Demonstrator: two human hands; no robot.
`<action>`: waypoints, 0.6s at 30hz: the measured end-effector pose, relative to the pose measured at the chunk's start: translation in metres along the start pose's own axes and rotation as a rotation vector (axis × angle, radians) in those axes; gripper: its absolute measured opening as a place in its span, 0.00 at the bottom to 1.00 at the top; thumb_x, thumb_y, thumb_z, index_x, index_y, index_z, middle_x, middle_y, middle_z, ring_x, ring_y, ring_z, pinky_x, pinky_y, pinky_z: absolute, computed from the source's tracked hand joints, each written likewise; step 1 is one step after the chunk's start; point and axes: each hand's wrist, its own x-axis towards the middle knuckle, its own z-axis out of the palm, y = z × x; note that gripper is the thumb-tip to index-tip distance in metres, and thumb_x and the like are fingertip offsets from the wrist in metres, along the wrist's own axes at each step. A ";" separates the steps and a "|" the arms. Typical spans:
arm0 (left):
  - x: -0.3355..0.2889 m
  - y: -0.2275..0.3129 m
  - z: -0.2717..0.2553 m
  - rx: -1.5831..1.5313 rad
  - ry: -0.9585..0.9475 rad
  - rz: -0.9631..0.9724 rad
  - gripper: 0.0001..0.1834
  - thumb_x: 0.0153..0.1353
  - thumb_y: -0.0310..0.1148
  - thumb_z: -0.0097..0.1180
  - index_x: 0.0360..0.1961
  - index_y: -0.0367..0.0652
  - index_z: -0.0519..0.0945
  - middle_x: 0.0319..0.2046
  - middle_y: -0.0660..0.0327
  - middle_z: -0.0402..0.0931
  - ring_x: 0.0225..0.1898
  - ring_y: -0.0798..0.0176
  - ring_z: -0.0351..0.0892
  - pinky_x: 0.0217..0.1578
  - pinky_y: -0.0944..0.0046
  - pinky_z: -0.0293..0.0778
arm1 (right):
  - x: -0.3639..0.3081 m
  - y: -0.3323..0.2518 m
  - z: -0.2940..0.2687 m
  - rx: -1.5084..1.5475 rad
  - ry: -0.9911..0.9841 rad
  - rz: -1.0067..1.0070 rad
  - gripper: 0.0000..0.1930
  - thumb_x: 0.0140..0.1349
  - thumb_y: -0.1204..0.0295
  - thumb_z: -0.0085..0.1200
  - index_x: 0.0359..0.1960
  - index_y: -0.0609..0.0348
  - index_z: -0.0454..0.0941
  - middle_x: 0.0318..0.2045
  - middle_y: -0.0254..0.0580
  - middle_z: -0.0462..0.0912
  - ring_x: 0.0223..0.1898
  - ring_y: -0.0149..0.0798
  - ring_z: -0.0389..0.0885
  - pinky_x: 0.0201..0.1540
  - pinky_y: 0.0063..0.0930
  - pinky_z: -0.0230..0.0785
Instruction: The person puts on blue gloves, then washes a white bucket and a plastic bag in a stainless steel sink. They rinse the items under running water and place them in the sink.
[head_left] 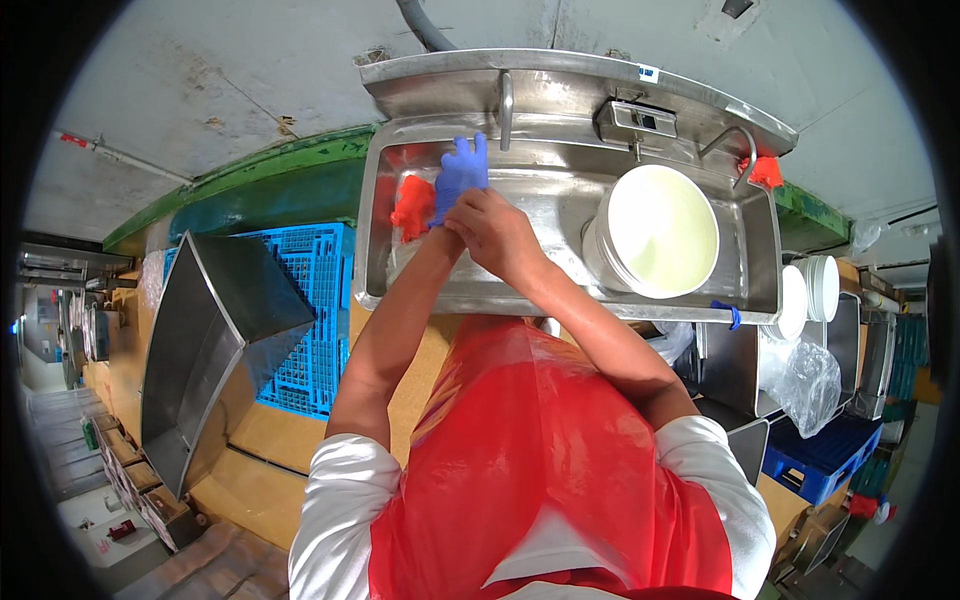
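Observation:
My left hand (462, 172) wears a blue-purple disposable glove (458, 186); its fingers point up and are spread apart over the left part of a steel sink (540, 302). My bare right hand (500, 228) crosses over to the left wrist, with its fingers pinched on the glove's cuff. A crumpled red item (411, 207), perhaps a rubber glove or a cloth, lies in the sink beside my left hand. To the right stands a white bucket (603, 252) holding pale yellowish liquid.
Two faucet spouts (506, 112) rise from the sink's back, with a steel fixture (640, 118) between them. Another red item (765, 172) hangs at the right rim. A blue pallet (325, 350) and a large steel bin (200, 370) stand left; white buckets (822, 288) stand right.

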 end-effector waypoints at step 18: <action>0.024 -0.014 0.011 -0.749 0.069 0.218 0.52 0.62 0.72 0.51 0.80 0.56 0.53 0.76 0.52 0.57 0.78 0.43 0.51 0.73 0.28 0.44 | 0.004 0.038 0.016 0.420 0.095 0.423 0.07 0.66 0.71 0.60 0.39 0.61 0.84 0.32 0.40 0.83 0.34 0.34 0.81 0.38 0.30 0.73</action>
